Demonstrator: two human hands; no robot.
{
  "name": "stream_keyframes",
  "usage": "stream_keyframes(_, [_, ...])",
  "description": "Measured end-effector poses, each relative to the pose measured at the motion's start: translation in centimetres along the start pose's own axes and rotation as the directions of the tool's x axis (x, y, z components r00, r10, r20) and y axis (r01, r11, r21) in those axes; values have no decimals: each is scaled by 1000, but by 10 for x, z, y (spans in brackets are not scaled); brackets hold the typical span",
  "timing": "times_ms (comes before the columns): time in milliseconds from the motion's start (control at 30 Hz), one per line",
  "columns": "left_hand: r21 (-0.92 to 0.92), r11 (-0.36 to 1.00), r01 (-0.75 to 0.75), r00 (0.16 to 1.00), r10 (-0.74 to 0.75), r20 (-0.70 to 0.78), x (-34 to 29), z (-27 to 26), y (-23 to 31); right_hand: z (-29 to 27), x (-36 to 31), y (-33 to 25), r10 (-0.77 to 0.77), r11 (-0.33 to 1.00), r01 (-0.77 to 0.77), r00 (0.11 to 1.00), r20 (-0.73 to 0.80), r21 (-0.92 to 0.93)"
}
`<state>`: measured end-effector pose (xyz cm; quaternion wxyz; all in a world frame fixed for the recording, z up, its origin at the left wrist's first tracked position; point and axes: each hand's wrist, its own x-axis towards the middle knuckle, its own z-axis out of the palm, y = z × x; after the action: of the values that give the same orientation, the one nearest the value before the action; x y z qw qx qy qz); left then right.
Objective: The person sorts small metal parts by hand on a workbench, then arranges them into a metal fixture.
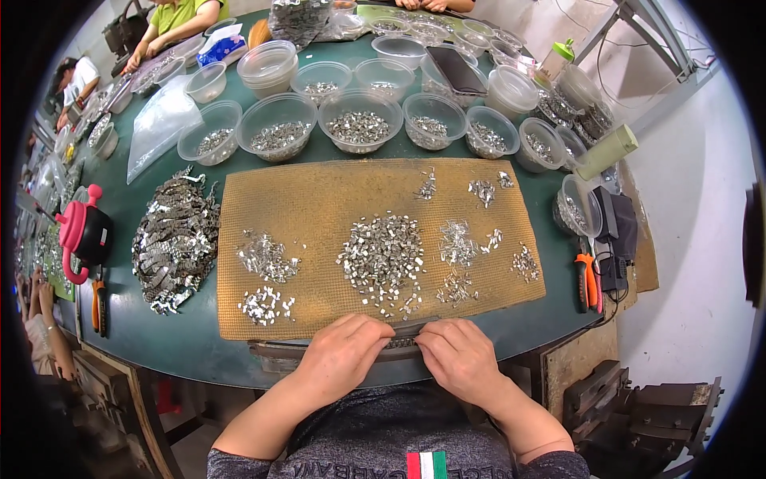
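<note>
At the table's front edge lies a long dark metal bar (275,349) with a row of small pieces along its middle. My left hand (341,353) is closed, its thumb and fingertips pinched at the bar. On the bar's other side my right hand (458,356) is closed the same way, a short gap from the left. Whatever tiny piece may be between the fingertips is hidden. Just beyond them is a tan textured mat (311,191), bearing a big heap of small silvery metal pieces (381,259) and a smaller pile of thin clear-looking pieces (270,257).
Clear plastic bowls (361,120) of metal pieces line the mat's far side, with a phone (457,70) on one. Metal strips (175,239) are heaped left, near a pink-black pot (84,231) and pliers (98,306). Orange-handled pliers (589,279) lie right. Other people sit farther off.
</note>
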<state>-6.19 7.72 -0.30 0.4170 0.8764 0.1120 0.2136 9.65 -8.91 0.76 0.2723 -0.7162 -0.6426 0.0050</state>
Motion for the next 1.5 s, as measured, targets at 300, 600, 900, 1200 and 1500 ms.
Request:
stream_keyframes(300, [22, 999, -32, 999, 32, 35, 3, 7, 4, -12, 6, 16, 166, 954, -178, 984, 71, 240])
stream_keyframes(600, [106, 992, -64, 996, 56, 75, 7, 15, 6, 4, 25, 25, 138, 990, -138, 990, 33, -14])
stream_keyframes(900, [113, 991, -77, 993, 66, 98, 13, 22, 9, 11, 30, 33, 116, 993, -115, 992, 45, -31])
stream_keyframes(1200, [66, 998, 1, 998, -5, 63, 18, 0, -5, 3, 32, 36, 106, 994, -108, 989, 105, 15])
stream_keyframes(1500, [303, 947, -102, 990, 67, 122, 30, 13, -3, 2, 33, 35, 133, 991, -135, 981, 142, 9])
